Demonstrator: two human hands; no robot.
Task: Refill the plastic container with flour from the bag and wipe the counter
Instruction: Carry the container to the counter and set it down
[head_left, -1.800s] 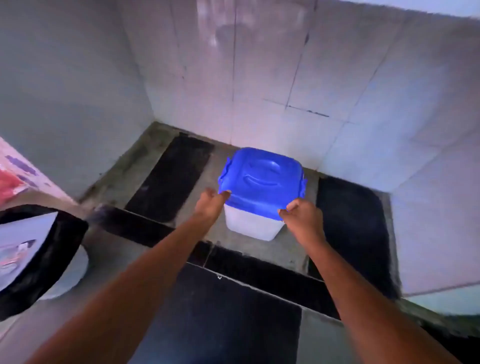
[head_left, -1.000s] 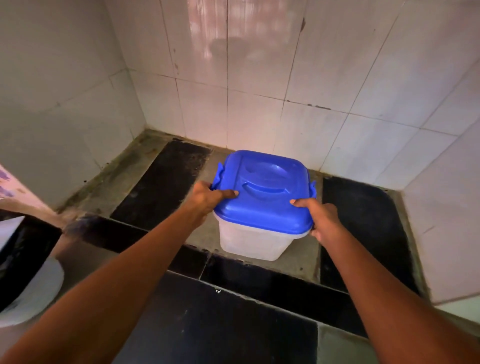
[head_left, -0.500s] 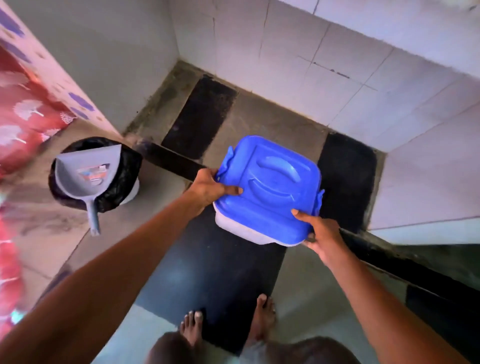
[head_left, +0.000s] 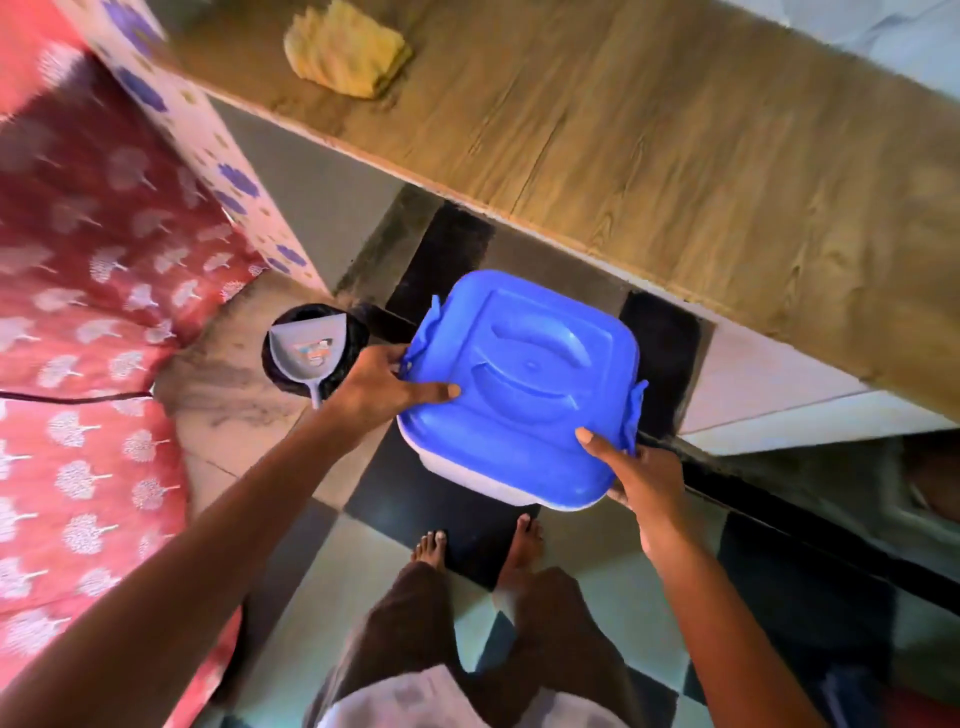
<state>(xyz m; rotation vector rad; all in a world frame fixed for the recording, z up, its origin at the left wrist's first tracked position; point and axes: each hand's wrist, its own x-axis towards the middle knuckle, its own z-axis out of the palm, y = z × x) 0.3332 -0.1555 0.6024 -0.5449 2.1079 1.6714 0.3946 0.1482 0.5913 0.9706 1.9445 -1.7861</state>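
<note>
A white plastic container with a blue clip-on lid (head_left: 524, 384) hangs in the air in front of me, below the level of the wooden counter (head_left: 649, 135). My left hand (head_left: 379, 387) grips its left side, thumb lying on the lid. My right hand (head_left: 641, 473) grips the near right corner, thumb on top. The lid is closed. A folded yellow cloth (head_left: 348, 49) lies on the counter at the far left. No flour bag is in view.
A black-lined bin with a grey dustpan (head_left: 309, 353) in it stands on the floor to the left. Red patterned fabric (head_left: 88, 291) fills the left side. My bare feet (head_left: 478, 545) stand on black and pale floor tiles.
Both hands lifted the container out of the tiled recess under the counter and raised it toward me. The view rose, so the counter top and yellow cloth now show.
</note>
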